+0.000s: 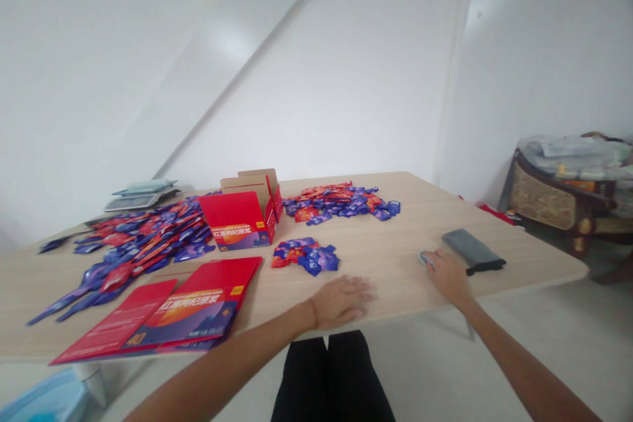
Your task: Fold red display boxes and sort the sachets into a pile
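Note:
My left hand (343, 301) lies palm down at the table's front edge, its fingers stretched out and slightly blurred. My right hand (448, 275) is closed on a small pale object (424, 257) against the tabletop, its kind too small to make out. Just right of that hand lies a folded dark grey cloth or pouch (473, 250). Beyond my left hand is a small group of purple and red sachets (306, 256). Left of it, flattened red and purple cartons (192, 306) lie stacked, and behind them stand open red boxes (239, 221).
A large heap of sachets (148, 237) covers the left of the table (390, 247), with another pile (341, 201) at the back. A scale (141, 198) stands at the back left. A blue tub (47, 399) is below; a loaded wooden chair (548, 194) stands right.

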The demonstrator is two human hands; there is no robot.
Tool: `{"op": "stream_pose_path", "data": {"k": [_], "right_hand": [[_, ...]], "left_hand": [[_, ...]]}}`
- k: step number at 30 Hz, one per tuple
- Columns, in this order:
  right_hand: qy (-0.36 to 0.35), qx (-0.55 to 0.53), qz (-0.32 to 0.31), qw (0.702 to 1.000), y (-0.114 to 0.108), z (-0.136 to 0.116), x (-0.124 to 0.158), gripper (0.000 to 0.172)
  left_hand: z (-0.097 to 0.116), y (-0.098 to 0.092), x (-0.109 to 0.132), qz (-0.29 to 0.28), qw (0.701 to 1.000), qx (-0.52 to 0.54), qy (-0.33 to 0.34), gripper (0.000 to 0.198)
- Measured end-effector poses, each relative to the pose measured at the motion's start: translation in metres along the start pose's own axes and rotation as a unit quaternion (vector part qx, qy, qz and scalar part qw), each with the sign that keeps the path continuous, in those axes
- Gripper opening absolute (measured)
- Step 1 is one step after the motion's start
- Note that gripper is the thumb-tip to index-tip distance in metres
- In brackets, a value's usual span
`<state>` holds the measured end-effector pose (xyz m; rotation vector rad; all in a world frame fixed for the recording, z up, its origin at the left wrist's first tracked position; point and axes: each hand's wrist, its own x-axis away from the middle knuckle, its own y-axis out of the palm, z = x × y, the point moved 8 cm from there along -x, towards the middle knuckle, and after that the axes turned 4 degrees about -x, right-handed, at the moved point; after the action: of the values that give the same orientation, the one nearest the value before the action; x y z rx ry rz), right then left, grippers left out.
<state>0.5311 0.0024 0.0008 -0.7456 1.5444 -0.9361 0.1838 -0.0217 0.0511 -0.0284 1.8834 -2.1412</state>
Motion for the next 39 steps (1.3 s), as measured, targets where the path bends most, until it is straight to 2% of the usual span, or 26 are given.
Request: {"op": "stream_pose_path", "data": {"k": [2,5,8,22,27,39], "right_hand": [[0.000,0.002,-0.004,1.000,0.002,0.000,0.000,0.034],[0.005,0.004,-0.004,1.000,0.005,0.003,-0.001,0.033],[-0.001,0.001,0.001,1.000,0.006,0.003,-0.001,0.033],[0.002,0.015,0.010,1.000,0.006,0.004,-0.001,0.033],[-0.013,0.012,0.023,1.000,0.003,0.001,0.000,0.033],[-0.003,0.012,0.011,1.000,0.003,0.002,0.000,0.034]], "left_hand": [[0.008,0.015,0.006,-0.008,1.000,0.000,-0.021,0.056],[0.000,0.024,0.013,-0.019,0.997,0.003,-0.068,0.056],[-0.006,0.024,0.016,-0.014,0.996,0.011,-0.084,0.055],[-0.009,0.027,0.017,0.021,0.994,0.028,-0.100,0.057],[-0.009,0.027,0.017,0.024,0.995,0.032,-0.095,0.057],[-0.008,0.026,0.016,0.015,0.994,0.028,-0.104,0.057]]}}
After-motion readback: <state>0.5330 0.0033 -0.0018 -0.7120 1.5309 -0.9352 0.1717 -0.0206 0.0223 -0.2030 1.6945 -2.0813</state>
